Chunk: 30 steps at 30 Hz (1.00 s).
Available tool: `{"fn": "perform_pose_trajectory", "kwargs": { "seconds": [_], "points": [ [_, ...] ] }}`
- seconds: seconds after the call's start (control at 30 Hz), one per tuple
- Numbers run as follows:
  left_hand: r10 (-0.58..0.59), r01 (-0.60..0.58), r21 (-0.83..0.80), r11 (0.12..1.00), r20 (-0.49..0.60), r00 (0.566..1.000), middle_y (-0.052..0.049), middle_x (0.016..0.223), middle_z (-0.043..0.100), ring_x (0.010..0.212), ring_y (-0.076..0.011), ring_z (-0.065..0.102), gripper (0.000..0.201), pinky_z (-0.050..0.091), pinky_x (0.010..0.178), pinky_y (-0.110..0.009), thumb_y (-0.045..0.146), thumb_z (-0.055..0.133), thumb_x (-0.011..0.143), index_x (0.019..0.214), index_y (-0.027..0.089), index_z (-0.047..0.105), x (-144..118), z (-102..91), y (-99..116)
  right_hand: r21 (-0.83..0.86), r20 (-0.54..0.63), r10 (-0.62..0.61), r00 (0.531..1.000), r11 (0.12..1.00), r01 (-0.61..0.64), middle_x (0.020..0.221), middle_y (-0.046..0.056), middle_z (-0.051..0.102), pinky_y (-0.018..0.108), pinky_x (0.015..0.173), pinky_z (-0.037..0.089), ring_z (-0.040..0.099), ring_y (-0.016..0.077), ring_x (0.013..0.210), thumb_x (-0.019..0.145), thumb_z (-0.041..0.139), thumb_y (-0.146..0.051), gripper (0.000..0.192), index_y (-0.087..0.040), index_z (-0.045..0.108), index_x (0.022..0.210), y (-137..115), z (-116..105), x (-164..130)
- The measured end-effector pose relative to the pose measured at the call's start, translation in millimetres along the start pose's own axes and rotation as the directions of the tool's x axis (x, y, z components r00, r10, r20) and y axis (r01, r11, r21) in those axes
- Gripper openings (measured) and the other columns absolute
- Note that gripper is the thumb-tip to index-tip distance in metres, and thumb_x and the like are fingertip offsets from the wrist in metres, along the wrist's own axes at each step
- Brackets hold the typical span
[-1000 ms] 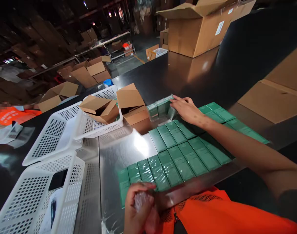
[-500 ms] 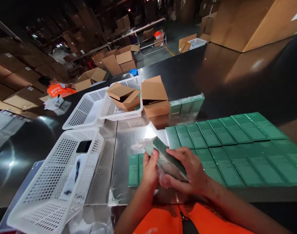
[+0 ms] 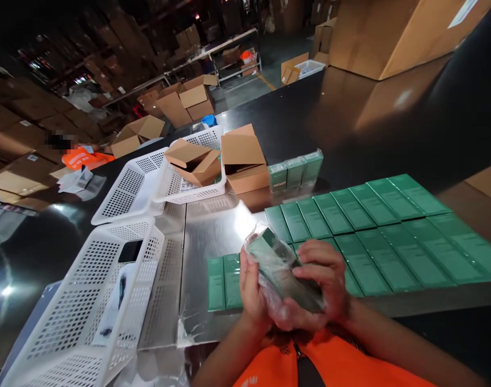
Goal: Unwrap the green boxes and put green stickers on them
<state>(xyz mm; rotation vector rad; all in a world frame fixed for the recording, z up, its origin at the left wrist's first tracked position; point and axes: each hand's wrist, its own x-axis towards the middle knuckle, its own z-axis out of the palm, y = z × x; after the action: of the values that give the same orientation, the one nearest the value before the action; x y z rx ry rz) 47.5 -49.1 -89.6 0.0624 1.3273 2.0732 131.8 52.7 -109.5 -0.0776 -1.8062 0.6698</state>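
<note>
Both hands hold a green box (image 3: pixel 283 271) wrapped in a clear plastic bag (image 3: pixel 251 244), tilted close to my body. My left hand (image 3: pixel 252 287) grips its left side near the bag's loose end. Around the right side and lower end, my right hand (image 3: pixel 324 274) is closed with bent fingers. Flat rows of green boxes (image 3: pixel 374 209) lie on the table to the right and behind my hands. Two more green boxes (image 3: pixel 216 285) show just left of my left hand. The far rows are partly covered by my right hand.
A white perforated basket (image 3: pixel 80 279) at left holds a dark phone-like object (image 3: pixel 130 251), paper and a pen. Behind stand more white baskets (image 3: pixel 128 188), open cartons (image 3: pixel 245 156) and bagged green boxes (image 3: pixel 296 171). A large carton (image 3: pixel 362 37) stands far right; a person in orange (image 3: pixel 84 157) is far left.
The plastic bag now covers more of the green box's upper end. My right hand has shifted toward the lower end of the box. The camera view has turned slightly.
</note>
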Motion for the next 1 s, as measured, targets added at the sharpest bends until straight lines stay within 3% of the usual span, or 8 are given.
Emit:
{"fn": "perform_pose_trajectory", "kwargs": {
  "seconds": [0.13,0.33,0.47,0.53,0.6,0.7,0.83,1.0],
  "points": [
    [-0.071,0.078,-0.106,0.991,0.066,0.995,-0.010,0.105,0.072,0.101,-0.0259,0.068,0.055,0.053,0.093,-0.036,0.062,0.077,0.075,0.107,0.018,0.071,-18,6.3,-6,-0.010,0.182,-0.019,0.983,1.000,0.021,0.136,0.017,0.053,0.050,0.094,0.055,0.055,0.0346,0.124,0.076,0.061,-0.031,0.073,-0.017,0.043,0.145,3,-8,11],
    [-0.125,0.129,-0.021,0.991,0.119,0.985,-0.006,0.088,0.070,0.086,-0.0188,0.064,0.050,0.053,0.085,-0.029,0.065,0.078,0.072,0.084,0.017,0.071,-21,6.5,-13,-0.113,-0.041,-0.157,0.987,0.982,0.151,0.096,0.005,0.059,0.040,0.072,0.057,0.060,0.0216,0.082,0.065,0.076,-0.024,0.045,-0.023,0.059,0.107,1,-3,5],
    [-0.041,0.039,0.015,0.999,0.176,0.984,-0.006,0.098,0.071,0.087,-0.0191,0.063,0.045,0.050,0.083,-0.030,0.059,0.074,0.080,0.100,0.019,0.070,-9,-13.3,-3,0.070,0.095,0.118,0.988,0.990,-0.125,0.107,0.008,0.061,0.050,0.084,0.054,0.063,0.0289,0.095,0.067,0.080,-0.057,0.064,-0.026,0.055,0.118,2,-6,4],
    [0.036,-0.073,0.128,0.989,0.270,0.962,-0.006,0.098,0.070,0.086,-0.0195,0.062,0.045,0.049,0.081,-0.030,0.057,0.068,0.086,0.109,0.019,0.068,-3,-28.8,2,0.234,0.235,0.413,0.880,0.855,-0.464,0.120,0.010,0.058,0.046,0.085,0.055,0.064,0.0271,0.100,0.074,0.072,-0.066,0.074,-0.028,0.048,0.133,4,-9,13],
    [0.105,-0.213,0.313,0.925,0.329,0.939,-0.004,0.085,0.067,0.077,-0.0174,0.058,0.042,0.045,0.074,-0.027,0.057,0.065,0.088,0.101,0.017,0.068,0,-42.7,4,0.249,0.409,0.619,0.670,0.630,-0.735,0.116,0.007,0.059,0.035,0.074,0.056,0.065,0.0192,0.087,0.080,0.071,-0.061,0.066,-0.030,0.050,0.135,4,-9,25],
    [0.192,-0.350,0.515,0.782,0.335,0.922,0.001,0.068,0.056,0.064,-0.0136,0.049,0.039,0.036,0.061,-0.024,0.054,0.057,0.094,0.082,0.017,0.060,0,-53.6,2,0.210,0.505,0.726,0.467,0.421,-0.882,0.092,0.002,0.063,0.025,0.061,0.050,0.058,0.0121,0.069,0.081,0.074,-0.051,0.044,-0.025,0.066,0.116,2,-1,41],
    [0.353,-0.547,0.651,0.527,0.417,0.837,0.002,0.061,0.050,0.057,-0.0123,0.046,0.033,0.032,0.055,-0.024,0.037,0.049,0.100,0.072,0.019,0.051,-4,-52.4,-2,0.278,0.462,0.787,0.410,0.310,-0.909,0.091,0.001,0.067,0.024,0.060,0.048,0.058,0.0126,0.070,0.076,0.078,-0.051,0.041,-0.026,0.072,0.107,-1,11,53],
    [0.403,-0.821,0.517,0.244,0.716,0.570,0.001,0.058,0.050,0.056,-0.0138,0.047,0.025,0.032,0.055,-0.028,0.018,0.048,0.095,0.069,0.020,0.046,-10,-52.6,8,0.393,0.394,0.838,0.376,0.216,-0.894,0.094,0.002,0.070,0.026,0.063,0.052,0.064,0.0157,0.077,0.078,0.075,-0.055,0.042,-0.029,0.070,0.110,29,15,75]
  ]
}}
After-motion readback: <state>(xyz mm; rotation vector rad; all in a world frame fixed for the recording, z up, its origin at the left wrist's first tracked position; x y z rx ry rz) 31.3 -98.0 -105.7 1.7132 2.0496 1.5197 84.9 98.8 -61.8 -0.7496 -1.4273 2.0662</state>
